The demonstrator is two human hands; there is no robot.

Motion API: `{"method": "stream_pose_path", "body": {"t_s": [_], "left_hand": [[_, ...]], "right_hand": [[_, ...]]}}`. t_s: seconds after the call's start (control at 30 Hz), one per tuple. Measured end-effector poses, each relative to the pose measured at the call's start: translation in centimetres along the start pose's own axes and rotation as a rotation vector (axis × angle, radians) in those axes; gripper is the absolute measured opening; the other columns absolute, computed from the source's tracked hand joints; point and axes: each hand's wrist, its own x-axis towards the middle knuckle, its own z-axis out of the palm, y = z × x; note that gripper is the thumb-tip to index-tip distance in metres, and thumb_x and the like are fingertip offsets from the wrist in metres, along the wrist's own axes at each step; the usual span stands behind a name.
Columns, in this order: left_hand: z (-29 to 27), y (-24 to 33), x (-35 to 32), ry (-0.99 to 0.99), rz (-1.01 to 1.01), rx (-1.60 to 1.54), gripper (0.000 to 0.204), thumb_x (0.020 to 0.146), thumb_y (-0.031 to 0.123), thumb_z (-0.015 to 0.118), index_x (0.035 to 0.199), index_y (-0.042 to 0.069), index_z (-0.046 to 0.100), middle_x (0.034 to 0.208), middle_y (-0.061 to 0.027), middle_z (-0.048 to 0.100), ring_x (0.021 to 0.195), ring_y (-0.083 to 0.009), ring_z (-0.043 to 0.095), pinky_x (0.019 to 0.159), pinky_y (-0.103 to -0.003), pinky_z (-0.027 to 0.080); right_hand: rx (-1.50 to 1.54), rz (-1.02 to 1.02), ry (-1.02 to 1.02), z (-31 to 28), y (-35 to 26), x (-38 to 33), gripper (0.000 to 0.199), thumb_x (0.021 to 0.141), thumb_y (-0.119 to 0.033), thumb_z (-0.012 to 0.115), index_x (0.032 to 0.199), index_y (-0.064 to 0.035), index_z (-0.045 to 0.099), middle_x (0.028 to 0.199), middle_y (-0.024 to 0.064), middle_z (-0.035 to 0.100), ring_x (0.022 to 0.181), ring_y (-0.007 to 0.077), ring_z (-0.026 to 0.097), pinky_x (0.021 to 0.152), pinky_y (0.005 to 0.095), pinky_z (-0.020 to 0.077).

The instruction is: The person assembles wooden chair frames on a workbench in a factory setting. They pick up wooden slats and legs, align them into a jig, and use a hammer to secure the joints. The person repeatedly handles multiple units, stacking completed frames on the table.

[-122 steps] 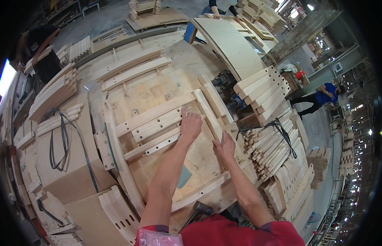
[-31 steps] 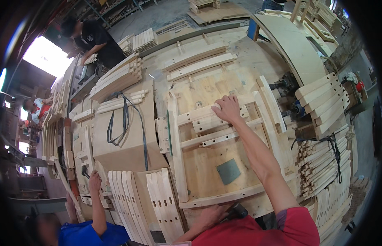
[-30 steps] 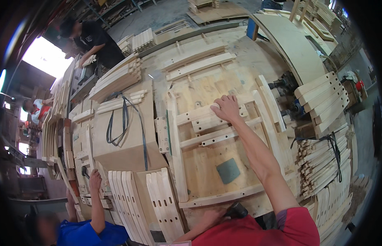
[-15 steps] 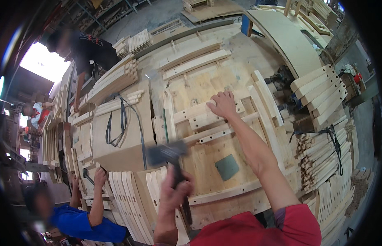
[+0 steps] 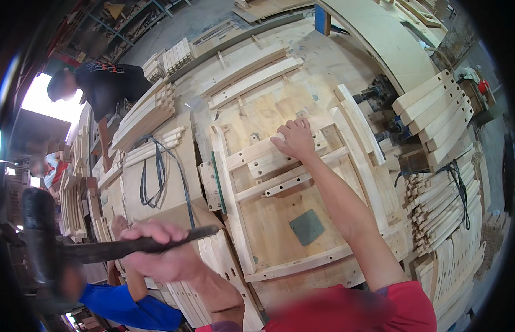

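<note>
My left hand (image 5: pixel 169 252) is raised at the lower left, closed round the dark handle of a hammer (image 5: pixel 39 238). The hammer's black head points to the left, well away from the wood. My right hand (image 5: pixel 294 139) holds down a pale wooden rail (image 5: pixel 246 156) of a frame on the table, its fingers curled over the far edge. A shorter block with dark holes (image 5: pixel 274 164) lies against that rail, on its near side. The frame's left side piece (image 5: pixel 241 232) and near rail (image 5: pixel 301 266) enclose a green square patch (image 5: pixel 306 227) on the plywood.
One co-worker in blue (image 5: pixel 124 307) is at the lower left; another in black (image 5: pixel 110 86) is at the far left. Stacked slats (image 5: pixel 434 116) and strapped sticks (image 5: pixel 434 205) stand on the right. A black strap (image 5: pixel 163 169) lies on a board to the left.
My left hand has swung the hammer up and to the left, away from the frame. My right hand stays on the rail. The whole view has shifted slightly.
</note>
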Motion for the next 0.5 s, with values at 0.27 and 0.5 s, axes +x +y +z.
{"method": "stream_pose_path", "body": {"t_s": [0.27,0.5], "left_hand": [[-4.5,-10.9,-3.6,-0.366,-0.241,0.805,0.034,0.106,0.028,0.039,0.083,0.007,0.053,0.066,-0.0072,0.055,0.057,-0.0199,0.055,0.054,-0.034,0.045],[-22.3,-1.8,-19.3,-0.662,-1.141,0.646,0.028,0.101,0.026,0.052,0.077,0.011,0.057,0.058,0.0004,0.049,0.052,-0.0113,0.048,0.049,-0.027,0.036]], "right_hand": [[0.071,-0.018,-0.152,-0.5,0.6,-0.6,0.048,0.088,-0.049,0.062,0.118,-0.0139,0.072,0.127,0.0142,0.066,0.125,0.0336,0.055,0.119,0.0537,0.0237],[0.024,0.222,0.344,-8.3,2.1,-16.2,0.079,0.074,-0.024,0.08,0.141,0.0022,0.047,0.143,0.0255,0.048,0.133,0.0435,0.044,0.115,0.0508,0.032]]}}
